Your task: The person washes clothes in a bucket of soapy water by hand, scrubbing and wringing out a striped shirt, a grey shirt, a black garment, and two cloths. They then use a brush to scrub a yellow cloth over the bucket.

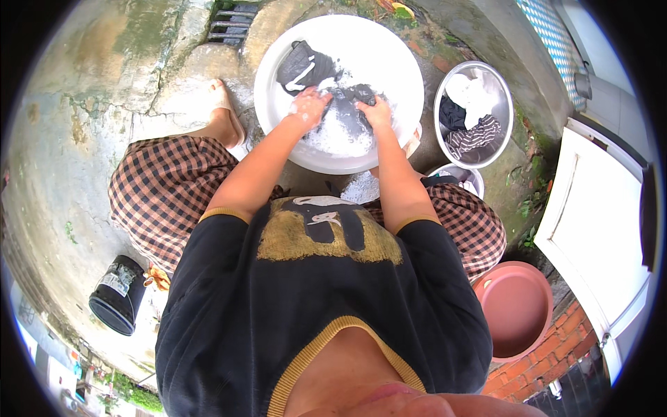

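Observation:
A large white basin in front of me holds soapy, foamy water and a dark grey garment. My left hand, wet with suds, is closed on the left side of the garment. On its right side, my right hand grips a bunched part, with thumb and fingers pressed into the cloth. The stretch of cloth between both hands lies in the foam. A dark piece of fabric with a white stripe rests against the far left of the basin; I cannot tell whether it belongs to the same garment.
Right of the basin stands a metal bowl with white, black and striped clothes. A smaller tub is partly hidden by my right knee. A reddish-brown basin and a black bucket are nearer. A drain grate lies far left.

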Demonstrator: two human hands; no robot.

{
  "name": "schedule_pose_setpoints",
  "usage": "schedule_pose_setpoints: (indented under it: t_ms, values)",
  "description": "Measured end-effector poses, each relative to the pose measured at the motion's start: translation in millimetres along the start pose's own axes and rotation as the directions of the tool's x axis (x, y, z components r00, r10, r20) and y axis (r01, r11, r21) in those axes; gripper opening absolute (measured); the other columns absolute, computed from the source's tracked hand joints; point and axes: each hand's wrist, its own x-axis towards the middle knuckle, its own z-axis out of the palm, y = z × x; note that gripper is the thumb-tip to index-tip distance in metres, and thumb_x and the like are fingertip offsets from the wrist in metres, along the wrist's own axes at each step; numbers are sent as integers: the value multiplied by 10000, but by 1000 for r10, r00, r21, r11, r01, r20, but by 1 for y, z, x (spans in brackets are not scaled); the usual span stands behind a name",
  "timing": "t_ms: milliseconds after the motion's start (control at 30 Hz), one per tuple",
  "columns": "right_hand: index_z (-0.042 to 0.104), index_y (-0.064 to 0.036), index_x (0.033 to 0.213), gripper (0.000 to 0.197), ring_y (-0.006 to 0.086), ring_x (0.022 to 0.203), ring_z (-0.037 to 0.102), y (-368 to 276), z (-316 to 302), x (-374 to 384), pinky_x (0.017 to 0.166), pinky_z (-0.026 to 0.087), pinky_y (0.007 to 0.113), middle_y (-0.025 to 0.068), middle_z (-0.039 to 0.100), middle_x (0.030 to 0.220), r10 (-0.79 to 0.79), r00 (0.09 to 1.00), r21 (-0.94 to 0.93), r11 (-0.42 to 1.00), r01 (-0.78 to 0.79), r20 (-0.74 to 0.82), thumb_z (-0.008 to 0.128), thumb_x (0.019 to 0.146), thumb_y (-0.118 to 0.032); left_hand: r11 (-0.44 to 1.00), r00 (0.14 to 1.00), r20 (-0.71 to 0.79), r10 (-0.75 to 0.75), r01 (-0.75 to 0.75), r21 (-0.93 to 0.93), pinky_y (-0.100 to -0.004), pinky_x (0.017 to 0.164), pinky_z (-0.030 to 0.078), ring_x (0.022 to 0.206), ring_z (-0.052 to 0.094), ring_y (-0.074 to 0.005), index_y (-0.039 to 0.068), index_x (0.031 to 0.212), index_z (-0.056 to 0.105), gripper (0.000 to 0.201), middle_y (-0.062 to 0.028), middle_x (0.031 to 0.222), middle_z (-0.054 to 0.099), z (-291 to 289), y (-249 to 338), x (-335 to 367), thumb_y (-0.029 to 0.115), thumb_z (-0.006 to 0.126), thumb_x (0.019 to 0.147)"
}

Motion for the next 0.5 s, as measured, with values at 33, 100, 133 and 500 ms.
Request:
schedule_pose_setpoints:
  t_ms: [33, 100, 133, 500]
  values:
    - [610, -82, 1126, 557, 297, 943, 635, 9, -4, 5, 843, 473, 373, 184, 661, 992, 112, 992, 22, 994, -111, -52, 796, 646, -297, 994, 998, 13, -69, 70, -80, -379, 1045, 350, 1272, 429, -292, 162, 1335, 452, 462, -160, 1328, 493, 2, -5, -5, 123, 441, 875]
    - [556, -50, 1204, 624, 299, 940, 633, 21, 3, 8, 834, 472, 377, 181, 638, 1073, 120, 950, 66, 992, -105, -287, 784, 647, -215, 927, 922, 313, -226, 302, -221, -417, 964, 426, 1130, 546, -330, 89, 1278, 480, 443, -211, 1199, 567, 5, -10, 3, 170, 487, 843]
    - [556, -50, 1204, 624, 299, 940, 633, 25, 10, 9, 834, 472, 377, 181, 638, 1073, 116, 950, 62, 993, -103, -291, 784, 647, -215, 889, 890, 367, -270, 377, -260, -425, 922, 459, 1060, 594, -339, 55, 1221, 517, 410, -219, 1113, 614, 3, -11, 6, 170, 500, 828]
    - [618, -13, 983, 267, 217, 875, 588, -108, 18, -72, 807, 461, 308, 83, 593, 924, -486, 811, 232, 790, 567, -325, 627, 720, -56, -339, 862, 260, -435, 110, -934, -384, 807, 497, 915, 618, -260, 29, 1086, 567, 488, -116, 962, 645, -39, 26, 15, 467, 563, 871]
